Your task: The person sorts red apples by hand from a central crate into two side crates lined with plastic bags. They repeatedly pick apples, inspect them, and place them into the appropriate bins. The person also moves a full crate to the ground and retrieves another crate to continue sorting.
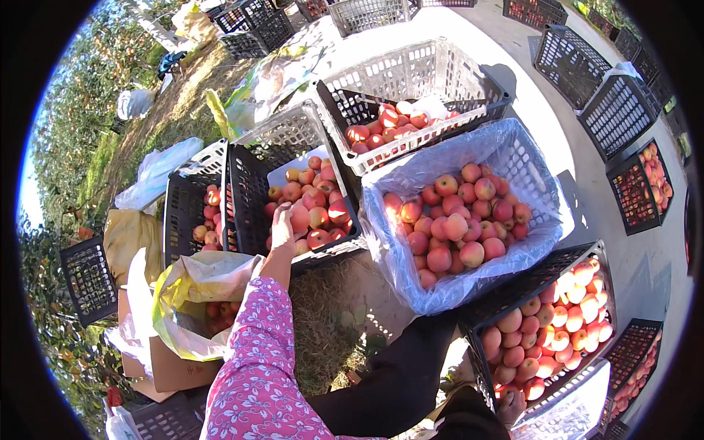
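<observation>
My left hand [282, 226] reaches into a black plastic crate [248, 187] of red and yellowish apples. Its fingers curl around one pinkish apple [300, 218], which rests among the others. At the lower right, my right hand [511, 410] is partly visible beside the near rim of a black crate [474, 352] filled with apples. Its fingertips are close to an apple [534, 388]; whether they grip anything is unclear. Between the two hands, a crate lined with clear bluish plastic film [379, 247] holds a heap of red apples [455, 226].
Behind these stands a pale-sided crate [385, 66] with apples in its bottom. At left are a smaller apple crate [179, 220] and a cardboard box [181, 371] with a yellow-white plastic bag [192, 275]. More crates [619, 113] line the concrete at right. Apple trees [82, 137] grow at left.
</observation>
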